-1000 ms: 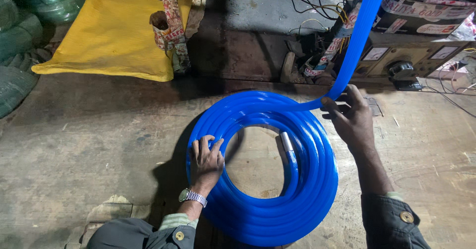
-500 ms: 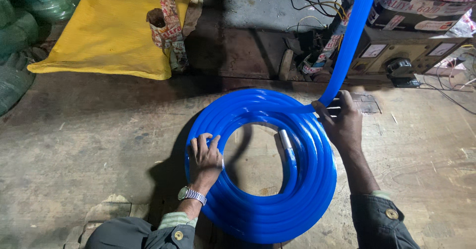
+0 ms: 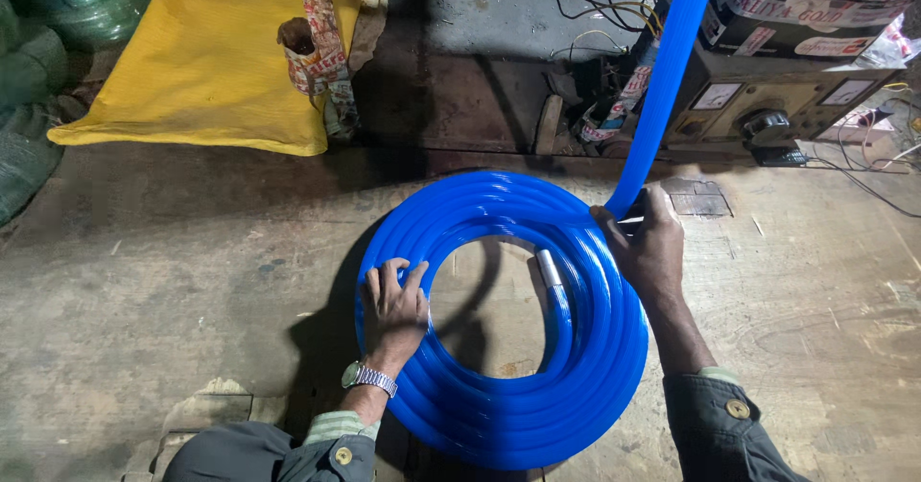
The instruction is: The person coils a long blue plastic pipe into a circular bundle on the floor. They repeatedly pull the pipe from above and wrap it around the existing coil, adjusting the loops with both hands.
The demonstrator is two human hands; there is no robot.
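Note:
A coil of bright blue hose point(image 3: 508, 415) lies flat on the concrete floor in front of me. My left hand point(image 3: 393, 305), with a wristwatch, rests palm down on the coil's left inner edge, fingers spread. My right hand point(image 3: 648, 242) grips the hose at the coil's upper right, where a free length of blue hose point(image 3: 667, 79) rises steeply to the top edge of the view. A pale capped hose end point(image 3: 549, 269) lies inside the ring.
A yellow sack point(image 3: 211, 60) lies at the back left beside green hose rolls point(image 3: 38, 79). A taped roll point(image 3: 312, 55) stands on the sack. An electrical box with dials point(image 3: 787, 108) and loose wires sits at the back right.
My right hand has slid a little left along the coil's upper right, laying the rising hose onto the ring. My left hand stays pressed on the coil.

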